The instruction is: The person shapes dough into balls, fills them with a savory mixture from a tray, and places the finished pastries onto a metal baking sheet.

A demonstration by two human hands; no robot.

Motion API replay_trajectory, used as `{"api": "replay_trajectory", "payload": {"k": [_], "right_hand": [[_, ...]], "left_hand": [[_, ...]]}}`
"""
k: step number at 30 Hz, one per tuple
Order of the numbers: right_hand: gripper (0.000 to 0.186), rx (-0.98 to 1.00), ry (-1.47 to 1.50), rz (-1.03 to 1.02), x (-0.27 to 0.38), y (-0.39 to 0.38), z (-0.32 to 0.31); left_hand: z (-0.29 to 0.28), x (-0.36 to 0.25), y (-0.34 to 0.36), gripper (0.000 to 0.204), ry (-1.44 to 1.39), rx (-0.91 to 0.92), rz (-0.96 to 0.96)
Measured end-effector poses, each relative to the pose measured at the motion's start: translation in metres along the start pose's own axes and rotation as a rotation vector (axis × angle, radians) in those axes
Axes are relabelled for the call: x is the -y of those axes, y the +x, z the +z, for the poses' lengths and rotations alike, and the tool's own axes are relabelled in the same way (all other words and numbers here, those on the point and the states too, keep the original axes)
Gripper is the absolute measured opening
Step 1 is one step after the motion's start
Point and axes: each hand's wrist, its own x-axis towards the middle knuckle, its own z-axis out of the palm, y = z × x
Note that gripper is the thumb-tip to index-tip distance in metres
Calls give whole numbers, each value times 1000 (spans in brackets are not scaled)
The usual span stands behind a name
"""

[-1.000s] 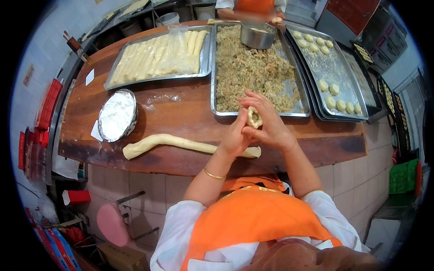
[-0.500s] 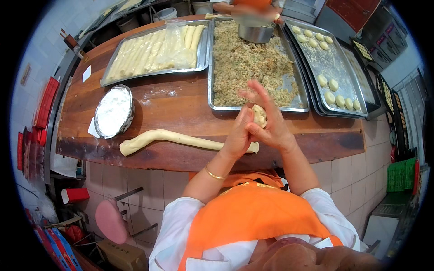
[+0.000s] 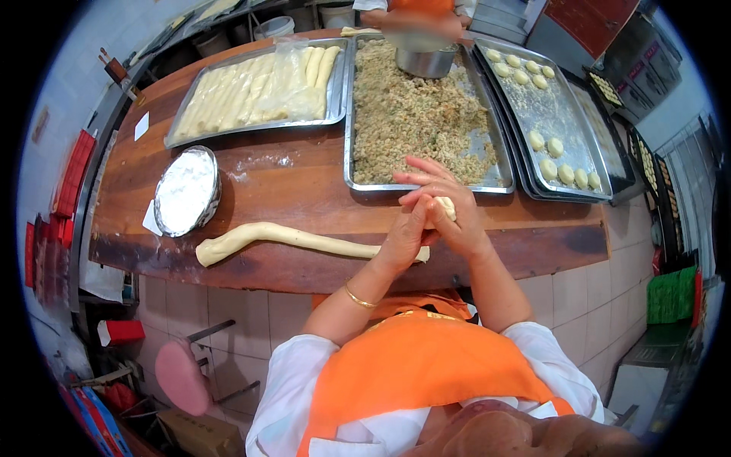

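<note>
A small pale dough ball (image 3: 448,206) is cupped between my two hands above the table's near edge, mostly covered by fingers. My left hand (image 3: 406,234) presses against it from the left, its thumb up. Wrapped round the other side is my right hand (image 3: 459,221), with fingers stretched toward the filling tray. Under my left wrist lies a long dough rope (image 3: 297,239), thick at its left end. Just beyond my hands, a metal tray (image 3: 352,152) holds crumbly brownish filling (image 3: 415,114) with a metal pot (image 3: 423,62) standing in it.
A bowl of white flour (image 3: 185,190) stands at the left. Behind it, a tray (image 3: 259,134) carries dough rolls partly under plastic. Stacked trays at the right hold several round dough pieces (image 3: 566,174). Another person (image 3: 419,19) is across the table. A pink stool (image 3: 183,377) stands below left.
My right fingers have folded down over the dough ball, hiding more of it. My hands stay together at nearly the same place. The whole view has shifted slightly.
</note>
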Motion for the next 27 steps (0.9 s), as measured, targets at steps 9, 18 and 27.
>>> {"api": "replay_trajectory", "payload": {"k": [9,18,27], "right_hand": [[40,-109,37,131,-6,-12,0],[40,-34,111,127,-32,-31,-8],[49,-80,109,101,-2,-30,-6]], "left_hand": [[-2,8,-2,51,-151,-59,-118],[1,25,20,48,-124,-8,36],[6,15,-7,45,47,-60,-59]]}}
